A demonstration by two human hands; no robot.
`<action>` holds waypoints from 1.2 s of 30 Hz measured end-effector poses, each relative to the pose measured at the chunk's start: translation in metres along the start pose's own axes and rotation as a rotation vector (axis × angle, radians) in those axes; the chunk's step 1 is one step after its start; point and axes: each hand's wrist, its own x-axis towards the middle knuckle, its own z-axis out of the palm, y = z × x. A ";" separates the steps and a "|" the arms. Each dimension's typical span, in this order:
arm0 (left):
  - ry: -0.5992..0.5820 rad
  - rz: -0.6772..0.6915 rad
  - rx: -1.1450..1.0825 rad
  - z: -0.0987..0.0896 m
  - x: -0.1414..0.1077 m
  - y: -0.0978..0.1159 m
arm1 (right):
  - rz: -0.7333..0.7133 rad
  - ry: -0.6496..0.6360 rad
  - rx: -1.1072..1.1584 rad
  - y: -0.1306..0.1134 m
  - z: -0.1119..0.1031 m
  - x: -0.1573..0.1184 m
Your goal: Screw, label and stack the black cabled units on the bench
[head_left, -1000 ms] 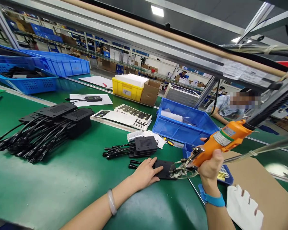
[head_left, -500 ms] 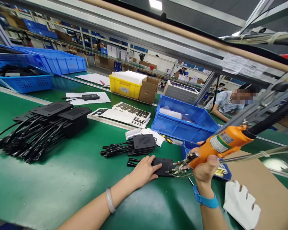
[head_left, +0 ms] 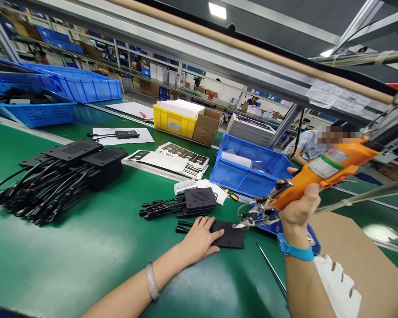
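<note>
My left hand (head_left: 202, 238) lies over the cable end of a flat black electronics box (head_left: 230, 236), its fingers stretched out and a fingertip resting on the lid. Short black cable plugs stick out behind that hand. In my right hand (head_left: 300, 207) is an orange power screwdriver (head_left: 325, 170), held tilted. Its tip, among thin clear tubes and metal fittings, is at the box's far right corner; whether it touches is hard to tell. Just behind sits a small stack of similar black boxes (head_left: 200, 198) with cables pointing left.
A large pile of black boxes (head_left: 76, 150) with cables lies left. Blue bins (head_left: 248, 176), a yellow bin (head_left: 174, 121) and label sheets (head_left: 182, 157) line the back. At right are a thin metal rod (head_left: 272, 267), cardboard (head_left: 358, 247) and a white glove (head_left: 340, 287). Beyond sits a co-worker (head_left: 305, 143).
My right hand has moved right with the screwdriver, whose tip has shifted from the box's near right area to its far right corner. More of the metal rod shows. The left hand stays put.
</note>
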 end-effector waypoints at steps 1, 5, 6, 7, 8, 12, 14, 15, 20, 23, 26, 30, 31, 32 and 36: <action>0.002 0.000 0.000 0.000 0.000 0.000 | 0.002 -0.009 0.006 0.006 0.001 -0.003; 0.017 -0.007 -0.005 0.004 0.001 -0.001 | 0.019 -0.039 0.011 0.028 0.003 -0.016; 0.020 -0.009 -0.007 0.005 0.001 -0.001 | 0.025 -0.047 0.015 0.032 0.003 -0.018; 0.021 -0.011 -0.008 0.006 0.001 -0.001 | 0.029 -0.054 0.018 0.036 0.003 -0.019; 0.020 -0.011 -0.010 0.007 0.001 -0.001 | 0.030 -0.058 0.020 0.038 0.003 -0.020; 0.010 -0.012 -0.015 0.007 0.000 -0.002 | 0.012 -0.052 0.001 0.044 0.002 -0.022; 0.006 -0.012 -0.018 0.007 0.001 -0.002 | 0.001 -0.050 -0.018 0.044 0.001 -0.023; 0.005 -0.012 -0.020 0.007 0.001 -0.002 | -0.002 -0.054 -0.026 0.045 0.001 -0.023; 0.012 -0.008 -0.028 0.009 0.002 -0.002 | -0.002 -0.085 -0.043 0.051 -0.001 -0.028; 0.019 -0.009 -0.019 0.011 0.002 -0.003 | -0.019 -0.081 -0.044 0.049 -0.002 -0.033; 0.022 -0.007 -0.005 0.010 0.001 -0.003 | -0.054 -0.053 -0.029 0.033 -0.001 -0.033; 0.022 0.004 0.007 0.007 -0.001 -0.003 | -0.124 0.022 -0.005 -0.004 0.006 -0.021; 0.022 0.006 0.007 0.006 -0.001 -0.003 | -0.129 0.027 0.002 -0.012 0.009 -0.018; 0.021 0.008 0.007 0.006 -0.002 -0.003 | -0.124 0.023 0.011 -0.017 0.013 -0.016; 0.016 0.013 0.005 0.006 -0.002 -0.003 | -0.044 -0.042 0.050 -0.014 0.027 -0.018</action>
